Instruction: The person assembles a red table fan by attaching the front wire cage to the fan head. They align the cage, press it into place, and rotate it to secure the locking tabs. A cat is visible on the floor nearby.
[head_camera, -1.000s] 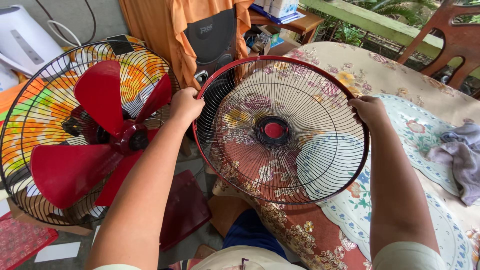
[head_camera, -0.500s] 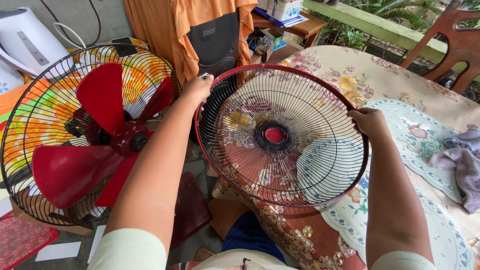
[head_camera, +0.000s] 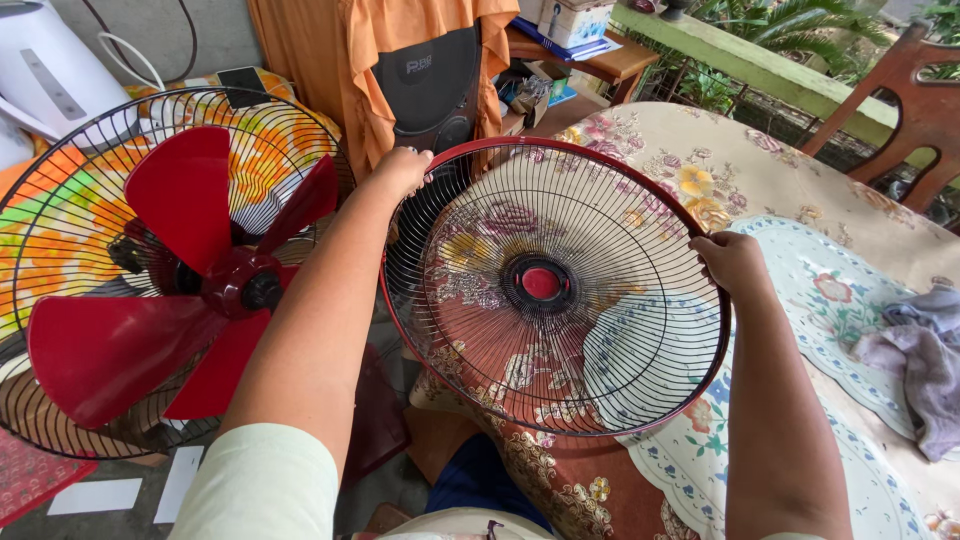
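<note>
I hold a round wire fan guard (head_camera: 600, 380) with a dark red rim and a red centre cap in front of me, tilted over the table edge. My left hand (head_camera: 401, 168) grips its upper left rim. My right hand (head_camera: 733, 260) grips the right rim. To the left stands the fan (head_camera: 215, 285) itself, with three red blades and a red hub inside its black rear wire guard (head_camera: 60, 210).
A table with a floral cloth (head_camera: 720, 160) lies under the guard at right, with a grey rag (head_camera: 925, 350) on it. A black speaker (head_camera: 425, 85) draped with orange fabric stands behind. A wooden chair (head_camera: 915, 110) is at far right. A white appliance (head_camera: 45, 75) sits at far left.
My left hand slid up along the rim from the left side to the upper left. The guard sits slightly lower and more tilted in view.
</note>
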